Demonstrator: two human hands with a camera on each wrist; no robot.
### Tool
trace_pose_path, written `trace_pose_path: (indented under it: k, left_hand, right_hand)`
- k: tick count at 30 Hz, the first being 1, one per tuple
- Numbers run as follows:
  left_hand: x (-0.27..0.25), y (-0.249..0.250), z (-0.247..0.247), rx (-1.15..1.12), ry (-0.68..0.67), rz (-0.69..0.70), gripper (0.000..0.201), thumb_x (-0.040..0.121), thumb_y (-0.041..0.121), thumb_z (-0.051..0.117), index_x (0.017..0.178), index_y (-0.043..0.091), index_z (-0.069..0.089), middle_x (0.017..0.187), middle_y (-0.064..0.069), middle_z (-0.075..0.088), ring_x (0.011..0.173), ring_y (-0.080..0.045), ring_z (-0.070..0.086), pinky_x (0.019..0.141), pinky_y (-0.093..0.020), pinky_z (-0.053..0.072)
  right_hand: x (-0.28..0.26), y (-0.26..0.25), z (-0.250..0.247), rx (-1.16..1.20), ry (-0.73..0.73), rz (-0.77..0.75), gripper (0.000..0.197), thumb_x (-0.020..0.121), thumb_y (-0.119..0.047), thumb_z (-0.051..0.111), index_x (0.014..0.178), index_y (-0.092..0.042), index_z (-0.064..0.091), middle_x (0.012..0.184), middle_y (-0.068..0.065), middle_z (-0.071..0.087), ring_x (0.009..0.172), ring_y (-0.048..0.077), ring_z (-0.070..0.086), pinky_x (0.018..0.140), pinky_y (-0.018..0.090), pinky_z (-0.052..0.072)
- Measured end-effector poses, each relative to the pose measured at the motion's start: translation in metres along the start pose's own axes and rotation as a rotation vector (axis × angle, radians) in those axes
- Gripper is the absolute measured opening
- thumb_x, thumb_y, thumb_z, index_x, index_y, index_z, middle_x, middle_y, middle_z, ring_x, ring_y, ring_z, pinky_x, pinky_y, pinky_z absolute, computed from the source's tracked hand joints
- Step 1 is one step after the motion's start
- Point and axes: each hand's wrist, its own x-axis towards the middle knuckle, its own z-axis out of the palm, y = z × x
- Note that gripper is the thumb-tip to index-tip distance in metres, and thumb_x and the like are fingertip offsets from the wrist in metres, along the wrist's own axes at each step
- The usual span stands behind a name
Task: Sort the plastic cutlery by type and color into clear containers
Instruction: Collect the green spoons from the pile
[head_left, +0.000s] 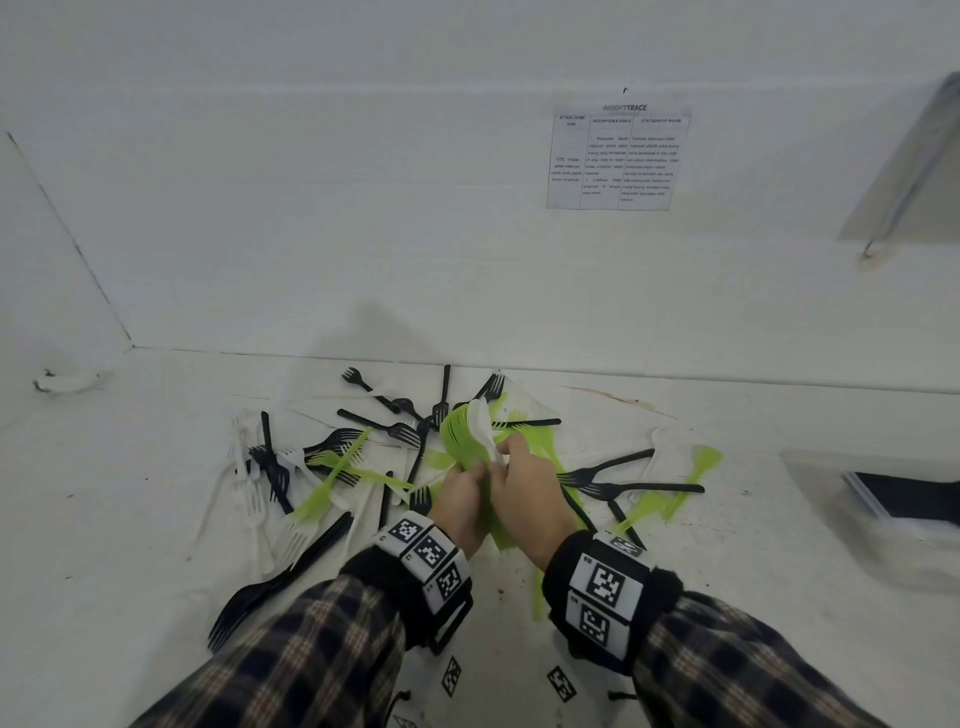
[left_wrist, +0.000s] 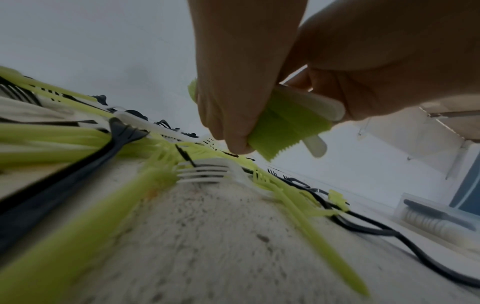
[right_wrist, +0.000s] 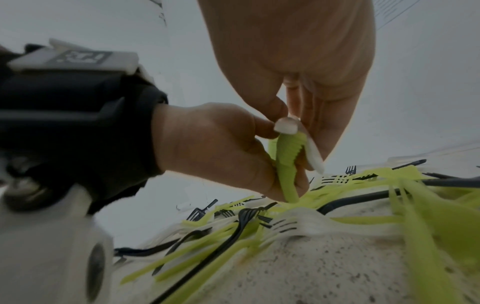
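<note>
your left hand (head_left: 460, 499) is wrapped around a thick stack of green cutlery (head_left: 465, 434), fingers and thumb curled round the handle end, bowls/heads fanned up and away from you; your right hand (head_left: 524, 486) is right up against it, pinching a white piece (head_left: 483, 428) that's nested on the stack; in the left wrist view you can see the white handle (left_wrist: 315, 144) poking out below the green handles (left_wrist: 285, 125); can't tell whether that white one is a spoon or a fork; the whole bundle is held up off the bench (head_left: 130, 493), over the middle of the mess; around and under your hands there's a loose scatter lying flat: black forks (head_left: 387, 428), more green pieces (head_left: 332, 475) and white forks (head_left: 249, 467), overlapping each other; another black fork (head_left: 647, 488) and a green one (head_left: 696, 467) lie off to the right; a clear container (head_left: 883, 499) sits at the right edge of the bench with something dark in it, well apart from the pile; there's a printed sheet (head_left: 618, 156) stuck on the wall behind
</note>
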Motion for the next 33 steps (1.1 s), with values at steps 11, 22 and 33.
trace_pose_path:
  k: [11, 22, 33]
  left_hand:
    - [-0.01, -0.011, -0.021, 0.074, 0.034, 0.093, 0.021, 0.096, -0.003, 0.042, 0.095, 0.0, 0.063, 0.097, -0.022, 0.065, 0.083, -0.029, 0.063, 0.079, -0.043, 0.053]
    - [-0.02, -0.005, -0.026, 0.024, 0.011, 0.05, 0.024, 0.096, -0.001, 0.041, 0.113, -0.004, 0.059, 0.113, -0.023, 0.063, 0.098, -0.032, 0.063, 0.077, -0.038, 0.053]
    - [-0.039, -0.01, 0.002, 0.152, -0.026, 0.099, 0.018, 0.086, -0.004, 0.059, 0.096, 0.012, 0.056, 0.101, -0.016, 0.064, 0.097, -0.034, 0.061, 0.093, -0.051, 0.049]
  right_hand:
    - [-0.006, 0.007, 0.005, 0.193, 0.086, 0.126, 0.013, 0.092, -0.007, 0.048, 0.103, -0.008, 0.054, 0.082, 0.009, 0.055, 0.072, 0.019, 0.05, 0.068, 0.024, 0.039]
    - [-0.012, 0.002, 0.004, 0.198, 0.034, 0.095, 0.029, 0.094, -0.004, 0.045, 0.122, -0.005, 0.054, 0.107, 0.01, 0.061, 0.09, 0.013, 0.05, 0.079, 0.017, 0.038]
    - [-0.014, 0.02, -0.014, 0.243, -0.008, 0.169, 0.025, 0.095, -0.008, 0.049, 0.118, -0.002, 0.057, 0.113, 0.012, 0.061, 0.098, 0.017, 0.053, 0.084, 0.018, 0.036]
